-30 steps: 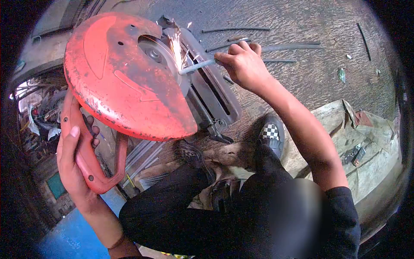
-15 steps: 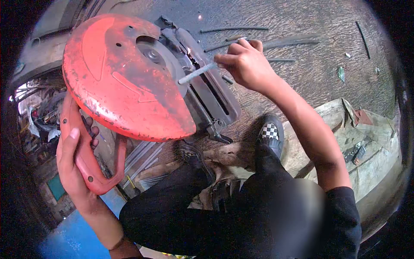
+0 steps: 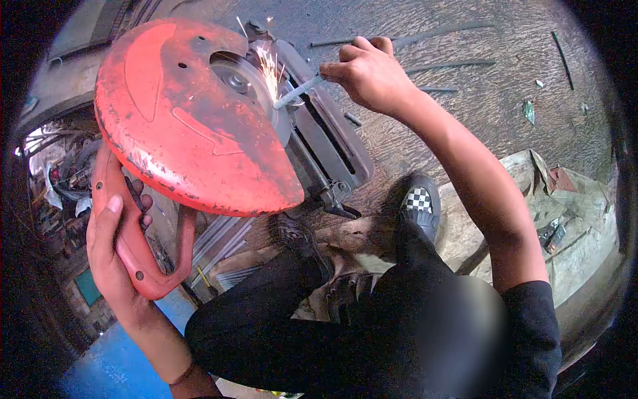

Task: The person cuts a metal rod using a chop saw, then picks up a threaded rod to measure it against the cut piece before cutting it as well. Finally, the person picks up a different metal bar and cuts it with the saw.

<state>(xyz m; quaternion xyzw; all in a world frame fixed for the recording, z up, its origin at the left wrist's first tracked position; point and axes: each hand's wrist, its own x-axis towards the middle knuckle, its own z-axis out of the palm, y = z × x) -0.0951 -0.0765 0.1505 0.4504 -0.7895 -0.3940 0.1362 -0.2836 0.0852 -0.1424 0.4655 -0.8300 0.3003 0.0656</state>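
Note:
My left hand (image 3: pixel 109 249) is wrapped round the red handle (image 3: pixel 154 286) of a cut-off saw. The saw's scuffed red blade guard (image 3: pixel 193 126) covers much of the abrasive disc (image 3: pixel 229 80). In my right hand (image 3: pixel 365 73), held between thumb and fingers, is a grey threaded rod (image 3: pixel 299 91). Its far end touches the disc's edge, and sparks (image 3: pixel 269 70) spray upward from there. Below the rod lies the saw's dark metal base (image 3: pixel 332 133) with a clamp screw (image 3: pixel 311 159). The fingertips of my right hand are partly hidden.
Several dark rods (image 3: pixel 452 64) lie on the textured floor (image 3: pixel 478 106) beyond my right hand. More metal rods (image 3: pixel 222 236) are by my left leg. A dirty cloth sheet (image 3: pixel 578 219) is at right. My checkered shoe (image 3: pixel 420 199) stands near the saw base.
The rod's end has moved up along the disc, and my right hand has shifted up and left. Sparks now fly much more strongly. My left hand stays on the handle.

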